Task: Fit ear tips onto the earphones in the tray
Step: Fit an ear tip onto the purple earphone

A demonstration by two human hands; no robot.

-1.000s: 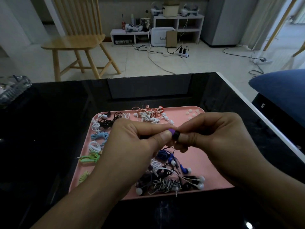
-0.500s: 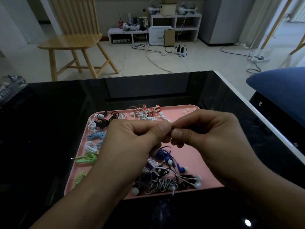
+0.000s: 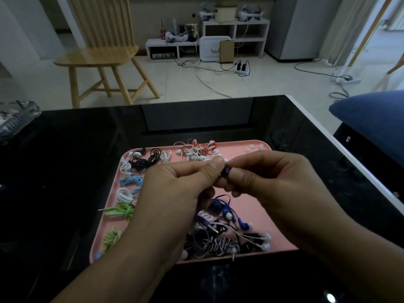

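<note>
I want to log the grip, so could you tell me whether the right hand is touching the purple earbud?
Touching: the head view shows the right hand pinching the purple earbud between thumb and forefinger.

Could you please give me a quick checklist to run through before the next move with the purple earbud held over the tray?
1. Purple earbud held between both hands: ok, the left hand and right hand pinch it together.
2. Ear tip seated on that earbud: cannot tell, fingers cover it.
3. Spare white ear tips available: ok, several lie in the far right corner of the pink tray.
4. Hands over the tray in case something drops: ok.
5. Purple cable free of the pile below: cannot tell, it runs down into tangled earphones.
</note>
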